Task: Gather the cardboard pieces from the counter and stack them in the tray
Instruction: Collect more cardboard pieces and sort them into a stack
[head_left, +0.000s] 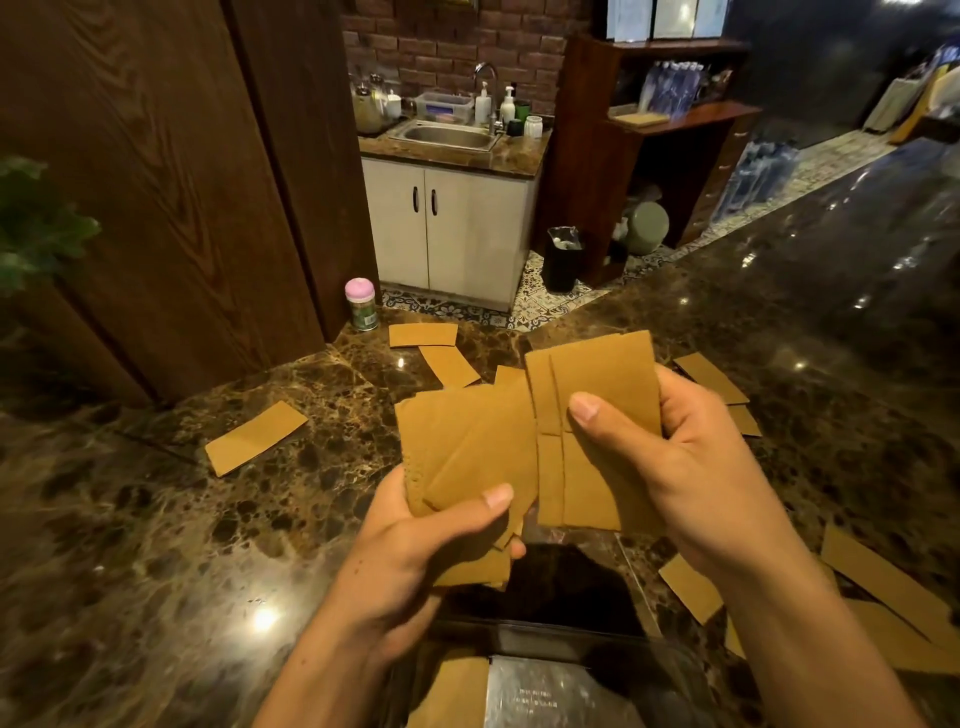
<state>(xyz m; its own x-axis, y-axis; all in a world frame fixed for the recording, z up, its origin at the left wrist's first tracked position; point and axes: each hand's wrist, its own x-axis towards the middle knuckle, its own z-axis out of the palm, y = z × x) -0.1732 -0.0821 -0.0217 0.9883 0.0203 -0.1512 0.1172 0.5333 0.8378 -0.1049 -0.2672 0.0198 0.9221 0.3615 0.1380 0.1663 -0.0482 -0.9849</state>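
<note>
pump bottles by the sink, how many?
2. The first pump bottle stands at the faucet; the second pump bottle just right of it, both behind the sink. Clutter there could hide more.

The cardboard pieces (467, 457) you hold are plain mustard tan, like the loose ones around them. Your surface (156, 519) is dark brown marble veined in pale tan. At upper left, the wall panel (156, 182) shows dark brown wood grain. The jar (361, 306) has a pink lid and green label. Top centre: red-brown brick wall (441, 47), white cupboard (467, 234), black bin (561, 265), blue-and-white patterned floor tiles (447, 307).
</note>
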